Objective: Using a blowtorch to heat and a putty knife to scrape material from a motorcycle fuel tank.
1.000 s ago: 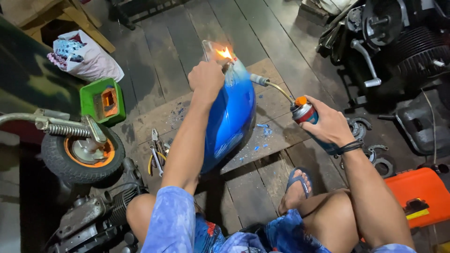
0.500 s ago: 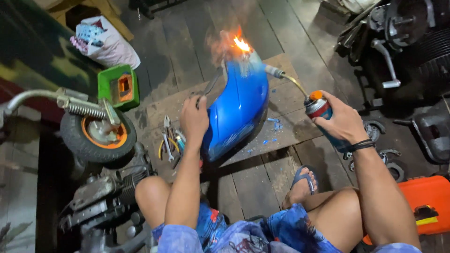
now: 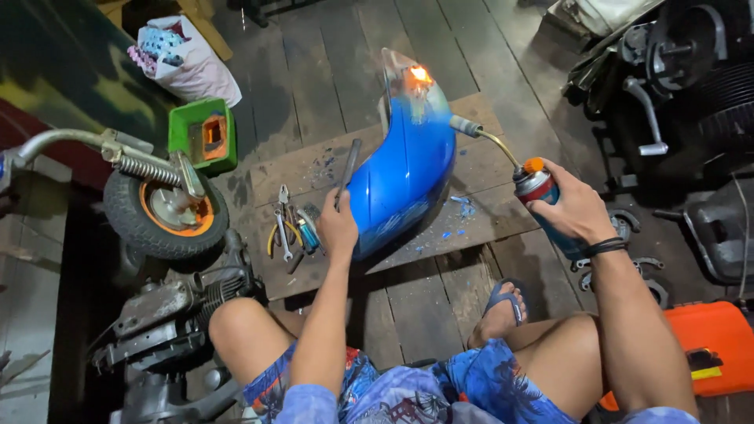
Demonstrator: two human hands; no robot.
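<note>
1. The blue fender (image 3: 404,184) stands on edge in the centre of the frame on a wooden board (image 3: 314,169); bare floor planks lie open above it, toward the top centre.
2. The left hand (image 3: 338,228), just left of centre, has its fingers wrapped around a dark scraper (image 3: 346,169) that points up beside the fender's left edge, just apart from the paint.
3. The right hand (image 3: 577,212), right of centre, has its fingers closed around a gas torch can (image 3: 538,188); its bent nozzle reaches to the fender's upper right edge, where one flame (image 3: 420,74) burns on the top.
4. Room is tight at the sides: a small wheel (image 3: 165,212) with an orange hub and a green box (image 3: 204,137) crowd the left, dark engine parts (image 3: 675,86) the upper right.
5. A loose pile of hand tools (image 3: 290,232) lies just left of the left hand; the count is hard to make out.
6. An orange case (image 3: 719,345) is cut off at the lower right edge, and a white bag (image 3: 184,59) sits at the upper left.
7. Blue paint flakes (image 3: 459,216) dot the board right of the fender; one sandalled foot (image 3: 503,310) shows below.
</note>
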